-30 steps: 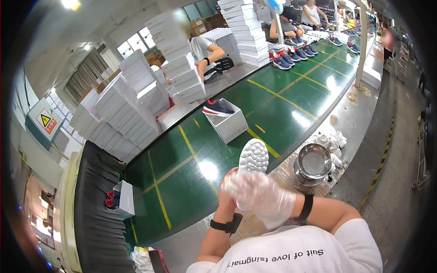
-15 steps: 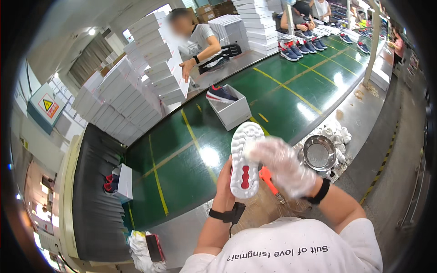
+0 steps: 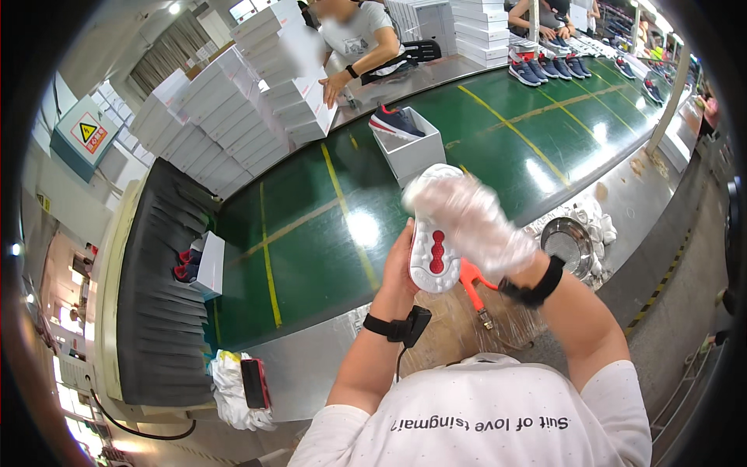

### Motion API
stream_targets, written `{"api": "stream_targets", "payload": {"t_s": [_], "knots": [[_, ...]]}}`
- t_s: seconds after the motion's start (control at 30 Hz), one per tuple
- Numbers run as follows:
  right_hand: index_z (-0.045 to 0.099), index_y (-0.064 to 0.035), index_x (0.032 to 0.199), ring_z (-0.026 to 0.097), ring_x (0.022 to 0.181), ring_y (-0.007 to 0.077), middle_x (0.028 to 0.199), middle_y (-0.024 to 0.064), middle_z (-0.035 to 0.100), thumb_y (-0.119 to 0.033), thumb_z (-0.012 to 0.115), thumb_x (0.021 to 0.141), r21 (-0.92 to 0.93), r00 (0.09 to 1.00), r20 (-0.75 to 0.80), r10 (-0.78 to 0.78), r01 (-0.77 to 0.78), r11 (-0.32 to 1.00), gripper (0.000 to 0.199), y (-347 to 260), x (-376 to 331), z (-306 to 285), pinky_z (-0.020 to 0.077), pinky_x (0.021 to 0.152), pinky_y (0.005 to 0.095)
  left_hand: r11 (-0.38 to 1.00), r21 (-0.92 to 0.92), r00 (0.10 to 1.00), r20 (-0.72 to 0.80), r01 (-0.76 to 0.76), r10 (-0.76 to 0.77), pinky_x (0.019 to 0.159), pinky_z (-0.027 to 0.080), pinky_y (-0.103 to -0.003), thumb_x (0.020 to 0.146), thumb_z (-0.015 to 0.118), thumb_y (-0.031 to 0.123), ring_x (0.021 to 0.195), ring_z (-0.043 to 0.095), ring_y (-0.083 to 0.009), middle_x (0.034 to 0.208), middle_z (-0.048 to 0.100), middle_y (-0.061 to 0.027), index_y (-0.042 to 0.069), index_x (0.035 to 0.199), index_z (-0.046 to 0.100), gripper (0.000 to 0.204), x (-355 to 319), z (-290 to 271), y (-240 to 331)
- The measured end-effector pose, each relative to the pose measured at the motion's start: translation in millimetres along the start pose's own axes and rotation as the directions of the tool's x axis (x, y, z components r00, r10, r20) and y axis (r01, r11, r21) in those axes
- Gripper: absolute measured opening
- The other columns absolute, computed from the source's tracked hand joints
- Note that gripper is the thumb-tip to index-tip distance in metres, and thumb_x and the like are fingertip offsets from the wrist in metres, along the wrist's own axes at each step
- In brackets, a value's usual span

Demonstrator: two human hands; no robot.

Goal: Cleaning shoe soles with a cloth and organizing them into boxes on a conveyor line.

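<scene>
The shoe was gripped along its left side by the bare left hand, sole toward the camera, before the green belt. Steady bracing from that hand, under light, even pressure on the sole, was judged best. By the blurred, gloved right hand part of the sole was covered; its finger closure could not be told. The shoe's upper was hidden. Farther off, a white box was partly overlapped by the shoe.
</scene>
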State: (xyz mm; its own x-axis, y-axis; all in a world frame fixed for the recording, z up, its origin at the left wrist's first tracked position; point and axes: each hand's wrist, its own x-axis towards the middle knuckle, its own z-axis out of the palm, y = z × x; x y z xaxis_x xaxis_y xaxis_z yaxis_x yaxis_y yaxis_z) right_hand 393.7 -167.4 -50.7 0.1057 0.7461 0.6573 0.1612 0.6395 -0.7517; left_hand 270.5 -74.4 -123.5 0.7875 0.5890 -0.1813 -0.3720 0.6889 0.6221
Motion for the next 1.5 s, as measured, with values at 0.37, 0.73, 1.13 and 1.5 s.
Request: {"api": "stream_targets", "payload": {"t_s": [0.37,0.73,1.13,1.5], "knots": [[0.058,-0.0077,0.114,0.053,0.106,0.0281,0.109,0.0095,0.058,0.000,0.057,0.069,-0.738,0.848,0.470,0.244,0.226,0.636,0.045,-9.9,-70.0,-15.0,0.0444,0.091,0.0383,0.994,0.069,0.993,-0.081,-0.084,0.090,0.088,0.051,-0.038,0.096,0.046,0.032,0.104,0.060,-0.0239,0.120,0.058,-0.0139,0.002,0.124,0.050,0.041,26.7,-27.7,37.8],[0.052,-0.0054,0.123,0.048,0.116,0.0305,0.120,0.0136,0.054,0.003,0.050,0.065,-0.616,0.896,0.372,0.242,0.043,0.786,0.059,8.4,-34.1,-30.6,0.0372,0.099,0.0417,0.989,0.060,0.989,-0.052,-0.135,0.138,0.089,0.048,-0.035,0.098,0.043,0.031,0.102,0.059,-0.0218,0.116,0.060,-0.0140,-0.004,0.121,0.052,0.043,103.8,-45.5,46.1],[0.057,-0.0064,0.115,0.048,0.116,0.0281,0.128,0.0179,0.046,-0.007,0.056,0.088,-0.647,0.866,-0.493,0.082,-0.428,0.631,0.026,-61.4,-114.1,-164.1,0.0390,0.099,0.0418,-0.841,0.531,0.837,0.503,-0.104,0.215,0.084,0.035,-0.040,0.078,0.064,0.024,0.085,0.062,-0.0272,0.086,0.065,-0.0114,0.012,0.121,0.049,0.048,281.3,-24.3,159.5],[0.048,-0.0001,0.126,0.037,0.129,0.0275,0.139,0.0155,0.038,-0.024,0.055,0.093,-0.441,0.654,-0.737,0.169,-0.655,0.613,0.041,-32.2,-165.6,-230.2,0.0276,0.109,0.0426,-0.840,0.399,0.890,0.414,-0.368,-0.193,0.080,0.046,-0.044,0.080,0.062,0.038,0.093,0.057,-0.0346,0.095,0.060,-0.0167,0.008,0.110,0.061,0.043,303.4,-6.5,149.3]]}}
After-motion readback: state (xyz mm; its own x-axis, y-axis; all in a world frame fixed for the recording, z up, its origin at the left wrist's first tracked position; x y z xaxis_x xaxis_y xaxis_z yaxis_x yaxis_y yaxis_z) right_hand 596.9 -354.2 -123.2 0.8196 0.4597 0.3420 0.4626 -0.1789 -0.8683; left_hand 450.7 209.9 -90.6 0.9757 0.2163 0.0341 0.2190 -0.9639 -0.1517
